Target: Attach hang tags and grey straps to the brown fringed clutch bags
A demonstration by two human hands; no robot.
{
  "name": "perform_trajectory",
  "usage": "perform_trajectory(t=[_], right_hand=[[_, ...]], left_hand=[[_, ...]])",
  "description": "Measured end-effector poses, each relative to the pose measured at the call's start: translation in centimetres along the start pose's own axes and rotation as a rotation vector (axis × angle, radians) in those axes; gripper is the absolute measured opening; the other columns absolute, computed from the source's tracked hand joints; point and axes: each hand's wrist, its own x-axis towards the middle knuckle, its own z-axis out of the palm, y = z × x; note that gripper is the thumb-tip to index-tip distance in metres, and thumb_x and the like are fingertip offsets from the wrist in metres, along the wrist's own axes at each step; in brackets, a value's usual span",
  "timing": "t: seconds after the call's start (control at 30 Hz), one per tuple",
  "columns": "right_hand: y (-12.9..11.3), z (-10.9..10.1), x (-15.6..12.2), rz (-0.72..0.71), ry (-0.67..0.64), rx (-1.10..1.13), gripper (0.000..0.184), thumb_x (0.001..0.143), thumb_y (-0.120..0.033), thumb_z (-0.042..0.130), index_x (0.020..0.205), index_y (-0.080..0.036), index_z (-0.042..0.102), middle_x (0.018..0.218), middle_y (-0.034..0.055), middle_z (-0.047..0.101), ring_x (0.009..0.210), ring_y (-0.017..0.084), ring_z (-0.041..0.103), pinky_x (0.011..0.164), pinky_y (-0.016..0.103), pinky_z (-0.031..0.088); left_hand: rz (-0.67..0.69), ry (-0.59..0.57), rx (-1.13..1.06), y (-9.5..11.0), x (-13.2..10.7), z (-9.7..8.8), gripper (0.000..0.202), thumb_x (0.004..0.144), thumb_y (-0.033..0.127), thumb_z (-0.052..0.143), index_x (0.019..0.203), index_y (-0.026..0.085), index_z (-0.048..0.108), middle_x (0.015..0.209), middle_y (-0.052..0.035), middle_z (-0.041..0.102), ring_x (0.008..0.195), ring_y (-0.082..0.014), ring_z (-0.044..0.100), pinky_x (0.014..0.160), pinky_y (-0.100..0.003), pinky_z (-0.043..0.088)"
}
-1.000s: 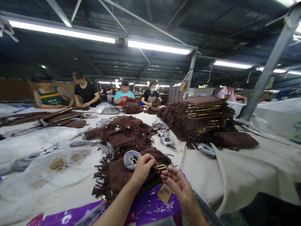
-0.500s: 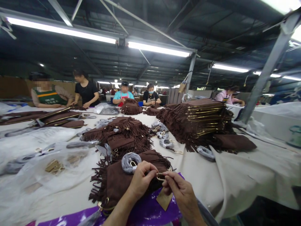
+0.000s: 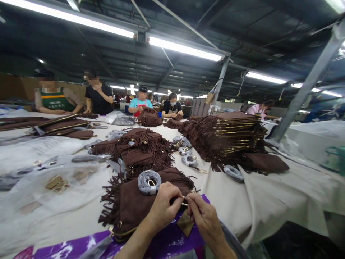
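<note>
A brown fringed suede bag [image 3: 134,203] lies in front of me on a purple plastic sheet [image 3: 172,241]. A wrapped grey strap coil [image 3: 149,181] rests on top of it. My left hand [image 3: 165,207] pinches the bag's edge at a small gold metal ring [image 3: 184,204]. My right hand [image 3: 201,216] meets it there, fingers pinched on the same ring. A brown paper tag [image 3: 185,223] hangs just below the two hands.
More fringed bags [image 3: 142,149] are heaped on the white-covered table [image 3: 269,198] behind, with a tall stack [image 3: 231,135] at the right. Wrapped strap coils [image 3: 189,160] lie between them. Clear plastic bags [image 3: 54,183] of gold fittings sit at the left. Several people [image 3: 54,100] work at the far side.
My right hand has gone from open palm-up to pinched on the gold ring beside the left hand. The view has tilted slightly.
</note>
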Motion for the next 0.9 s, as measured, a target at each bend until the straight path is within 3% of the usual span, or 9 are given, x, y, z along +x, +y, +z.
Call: perform_trajectory(t=[0.5, 0.7, 0.9], right_hand=[[-0.5, -0.5, 0.7, -0.134, -0.091, -0.201, 0.028, 0.099, -0.036, 0.04, 0.085, -0.023, 0.06, 0.061, -0.0031, 0.055, 0.054, 0.014, 0.056, 0.053, 0.022, 0.041], [-1.0, -1.3, 1.2, -0.235, -0.207, -0.376, 0.031, 0.098, -0.03, 0.038, 0.069, -0.023, 0.046, 0.061, -0.0031, 0.05, 0.057, 0.013, 0.054, 0.057, 0.023, 0.036], [-0.7, -0.6, 1.3, -0.23, -0.187, -0.334, 0.032, 0.098, -0.027, 0.035, 0.067, -0.023, 0.039, 0.06, -0.0047, 0.043, 0.055, 0.012, 0.05, 0.055, 0.024, 0.033]], left_hand=[[0.011, -0.031, 0.047, 0.0, 0.0, 0.1, 0.012, 0.077, 0.013, 0.05, 0.066, 0.019, 0.053, 0.069, -0.0016, 0.057, 0.078, -0.0181, 0.051, 0.08, -0.034, 0.035], [0.033, -0.051, 0.066, 0.0, 0.0, 0.2, 0.012, 0.076, 0.013, 0.049, 0.066, 0.019, 0.051, 0.069, -0.0019, 0.055, 0.077, -0.0181, 0.05, 0.078, -0.034, 0.035], [0.007, -0.07, 0.039, 0.0, -0.1, 0.3, 0.014, 0.075, 0.011, 0.049, 0.064, 0.018, 0.048, 0.068, -0.0015, 0.053, 0.077, -0.0178, 0.049, 0.079, -0.033, 0.035]])
